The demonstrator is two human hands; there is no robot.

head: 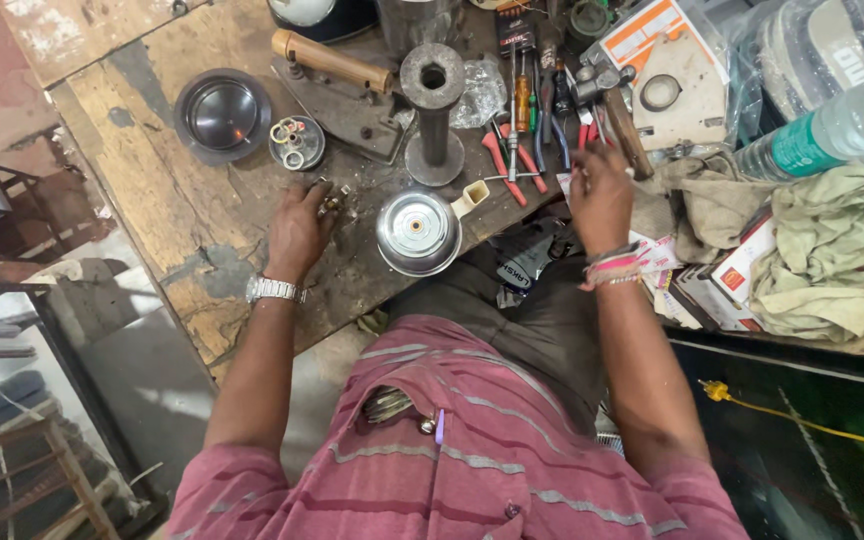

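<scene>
Your left hand [297,228] rests on the worn wooden bench [167,190], its fingers curled around a small brass fitting [331,203] at the fingertips. The fitting is dull gold and knobbly; finer detail is too small to tell. Your right hand [601,195] reaches among the red-handled pliers [504,160], whether gripping, I cannot tell. A shiny metal cap [418,232] sits between your hands. A small round tin [297,142] holds coloured rings.
</scene>
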